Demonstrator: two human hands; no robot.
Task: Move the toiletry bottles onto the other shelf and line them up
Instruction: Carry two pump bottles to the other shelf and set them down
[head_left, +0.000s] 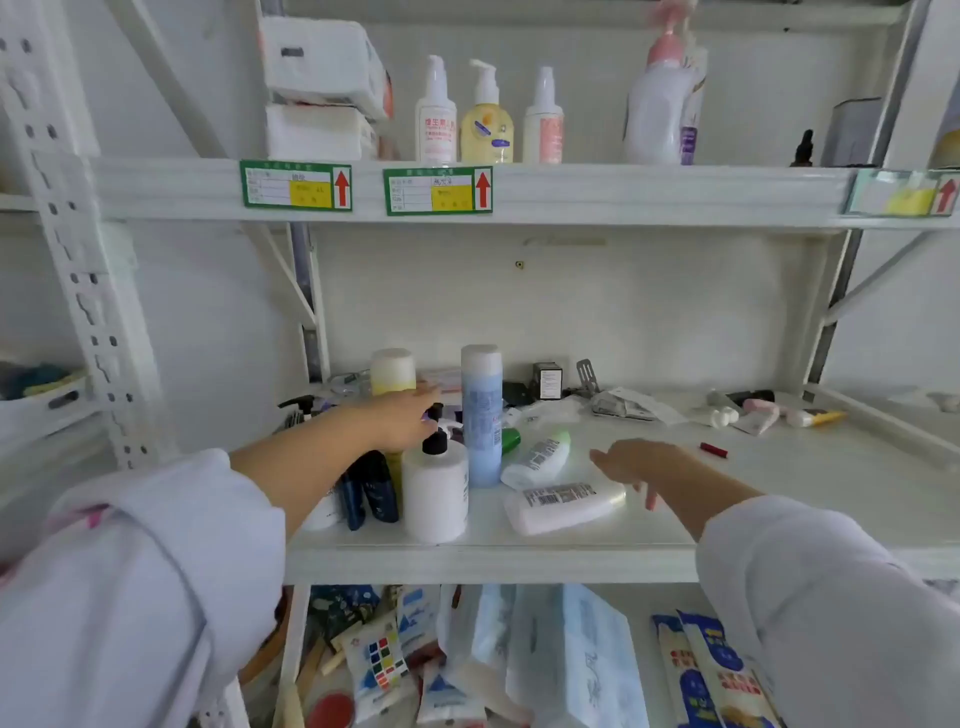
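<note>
Reaching into the middle shelf (649, 525), both hands are picking the next bottles to lift, so the step in hand looks like a fresh pick-up with part of the job already done. Nearest, the right hand (636, 462) hovers with fingers spread and empty just over a white tube (563, 506) lying flat, its barcode label up but too blurred to read. The left hand (402, 418) has loosely curled fingers over the pump tops of a standing cluster, a white pump bottle (435, 491), dark blue bottles (369, 491) and a tall pale-blue bottle (481, 415); whether it grips anything I cannot tell. Next, each hand probably needs to close on one bottle and raise it clear of its neighbours without toppling them. Farther up, the upper shelf (649, 195) already holds a row of three pump bottles (487, 117) with unreadable print, and green tags (296, 185) with red arrows.
</note>
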